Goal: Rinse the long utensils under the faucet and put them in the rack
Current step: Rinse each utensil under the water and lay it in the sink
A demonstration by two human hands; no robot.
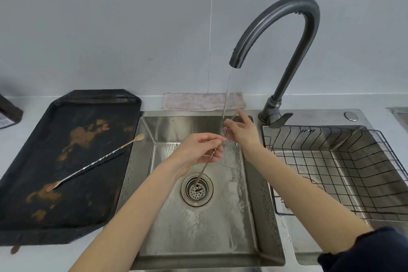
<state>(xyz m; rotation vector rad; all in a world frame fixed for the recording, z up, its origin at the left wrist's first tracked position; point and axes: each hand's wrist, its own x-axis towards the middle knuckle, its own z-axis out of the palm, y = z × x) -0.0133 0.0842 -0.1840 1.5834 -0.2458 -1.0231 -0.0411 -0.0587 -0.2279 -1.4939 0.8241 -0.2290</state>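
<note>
A long thin metal utensil (204,169) slants across the sink (198,234), its lower end over the drain and its upper part in the water stream from the dark curved faucet (287,9). My left hand (198,150) pinches its shaft in the middle. My right hand (240,131) holds its upper part inside the stream, fingers partly spread. A second long twisted utensil (92,164), fork at one end and small spoon at the other, lies on the black tray (44,227) at the left. The black wire rack (344,174) sits in the right basin.
A pink cloth (198,101) lies behind the sink by the wall. The tray carries brown stains. A dark box (8,112) stands at the far left. The faucet lever (284,118) points toward the rack.
</note>
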